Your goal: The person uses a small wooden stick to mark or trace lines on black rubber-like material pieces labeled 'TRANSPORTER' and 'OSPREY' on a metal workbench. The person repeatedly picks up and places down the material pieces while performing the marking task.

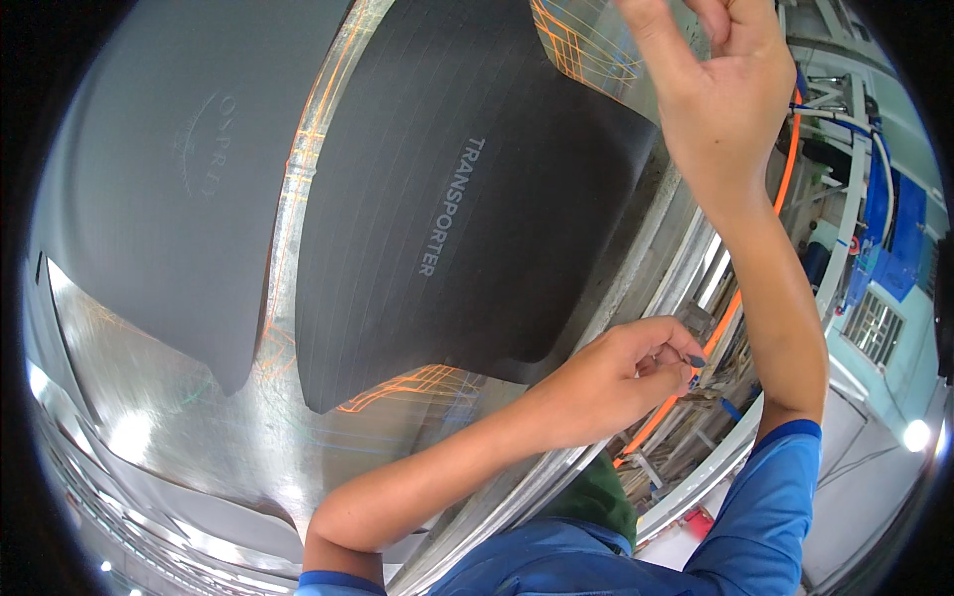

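possibly dark scrap (697,361) in left hand (628,382)

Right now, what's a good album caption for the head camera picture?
Left hand pinching a small dark piece, right hand at top, black panel on a metal table.

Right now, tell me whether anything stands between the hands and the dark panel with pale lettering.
Nothing visible stands between the left hand or right hand and the dark panel; its upper face is uncovered. The small dark piece by the left hand shows on the side away from the panel.
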The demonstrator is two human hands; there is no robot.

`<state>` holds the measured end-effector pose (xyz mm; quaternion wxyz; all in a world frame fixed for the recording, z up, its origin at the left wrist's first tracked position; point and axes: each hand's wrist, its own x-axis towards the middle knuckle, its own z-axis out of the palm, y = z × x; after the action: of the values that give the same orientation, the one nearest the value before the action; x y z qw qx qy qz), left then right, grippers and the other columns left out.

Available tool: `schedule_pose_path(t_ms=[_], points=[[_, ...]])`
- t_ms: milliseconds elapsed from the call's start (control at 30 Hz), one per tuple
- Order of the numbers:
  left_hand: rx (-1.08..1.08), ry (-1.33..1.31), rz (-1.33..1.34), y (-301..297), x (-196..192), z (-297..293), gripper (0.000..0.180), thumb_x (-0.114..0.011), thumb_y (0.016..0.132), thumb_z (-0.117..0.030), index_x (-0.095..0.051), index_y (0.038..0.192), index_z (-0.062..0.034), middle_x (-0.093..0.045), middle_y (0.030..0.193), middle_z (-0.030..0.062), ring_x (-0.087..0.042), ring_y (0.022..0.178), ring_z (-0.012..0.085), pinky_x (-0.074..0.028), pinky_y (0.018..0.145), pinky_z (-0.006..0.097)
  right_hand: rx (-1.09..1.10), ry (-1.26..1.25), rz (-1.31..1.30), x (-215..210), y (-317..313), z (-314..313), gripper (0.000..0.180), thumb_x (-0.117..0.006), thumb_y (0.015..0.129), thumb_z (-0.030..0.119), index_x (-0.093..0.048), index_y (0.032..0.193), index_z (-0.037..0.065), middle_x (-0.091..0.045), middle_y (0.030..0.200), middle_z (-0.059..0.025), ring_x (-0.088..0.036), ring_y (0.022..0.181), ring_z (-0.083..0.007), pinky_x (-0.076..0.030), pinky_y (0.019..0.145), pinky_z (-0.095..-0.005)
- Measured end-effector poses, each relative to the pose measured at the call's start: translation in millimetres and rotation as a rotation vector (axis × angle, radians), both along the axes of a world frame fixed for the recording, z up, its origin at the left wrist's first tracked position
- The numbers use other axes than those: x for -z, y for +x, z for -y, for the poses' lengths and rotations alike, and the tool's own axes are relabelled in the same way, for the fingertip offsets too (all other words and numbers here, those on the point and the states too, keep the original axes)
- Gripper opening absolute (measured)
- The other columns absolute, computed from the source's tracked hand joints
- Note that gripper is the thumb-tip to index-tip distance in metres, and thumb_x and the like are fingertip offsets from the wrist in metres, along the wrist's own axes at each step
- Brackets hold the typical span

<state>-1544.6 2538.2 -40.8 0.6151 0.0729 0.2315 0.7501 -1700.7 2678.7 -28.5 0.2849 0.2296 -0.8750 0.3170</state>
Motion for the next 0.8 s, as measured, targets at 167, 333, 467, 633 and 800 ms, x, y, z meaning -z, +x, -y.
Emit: schedule_pose_path(t_ms=[167, 333, 467, 633, 800], points=[[-0.024, 0.013, 0.032, 2, 2, 4, 0.028, -0.052, 0.097, -0.002, -0.057, 0.124, 0.002, -0.065, 0.098, 0.0032, -0.058, 0.095, 0.0077, -0.045, 0.087, 0.025, -0.285, 0.242, 0.179, -3, 31, -21, 0.03, -0.065, 0.083, -0.006, -0.04, 0.075, 0.008, -0.072, 0.109, -0.0151, -0.064, 0.11, -0.0307, -0.051, 0.086, -0.0377], [0.011, 0.01, -0.004, 1, -1, 3, 0.028, -0.051, 0.098, -0.002, -0.057, 0.125, 0.0004, -0.064, 0.099, 0.0035, -0.057, 0.095, 0.0079, -0.044, 0.087, 0.024, -0.384, 0.405, 0.263, -10, 61, -8, 0.021, -0.059, 0.074, -0.001, -0.043, 0.064, 0.008, -0.071, 0.125, -0.0091, -0.062, 0.125, -0.0321, -0.053, 0.097, -0.0447], [0.006, 0.005, 0.004, 4, 1, 3, 0.028, -0.051, 0.099, -0.002, -0.057, 0.126, 0.0001, -0.063, 0.1, 0.0038, -0.057, 0.097, 0.0087, -0.044, 0.087, 0.025, -0.409, 0.471, 0.255, -3, 63, -9, 0.024, -0.062, 0.075, 0.01, -0.041, 0.063, 0.006, -0.069, 0.131, -0.0084, -0.058, 0.13, -0.0303, -0.05, 0.102, -0.0455], [0.017, 0.005, -0.002, 1, 0, 5, 0.028, -0.051, 0.099, -0.003, -0.056, 0.127, 0.0002, -0.062, 0.101, 0.0041, -0.057, 0.099, 0.0097, -0.044, 0.089, 0.027, -0.255, 0.56, 0.245, -9, 52, -22, 0.029, -0.06, 0.077, 0.011, -0.035, 0.063, 0.005, -0.068, 0.131, -0.0114, -0.058, 0.13, -0.0337, -0.049, 0.103, -0.0475], [0.026, 0.013, -0.002, 1, 0, 4, 0.028, -0.051, 0.1, -0.002, -0.056, 0.127, -0.0004, -0.062, 0.102, 0.0044, -0.057, 0.1, 0.0104, -0.044, 0.091, 0.027, -0.372, 0.43, 0.264, -1, 65, -9, 0.028, -0.06, 0.079, 0.011, -0.037, 0.063, 0.006, -0.068, 0.132, -0.0106, -0.059, 0.129, -0.0322, -0.051, 0.102, -0.0469]])
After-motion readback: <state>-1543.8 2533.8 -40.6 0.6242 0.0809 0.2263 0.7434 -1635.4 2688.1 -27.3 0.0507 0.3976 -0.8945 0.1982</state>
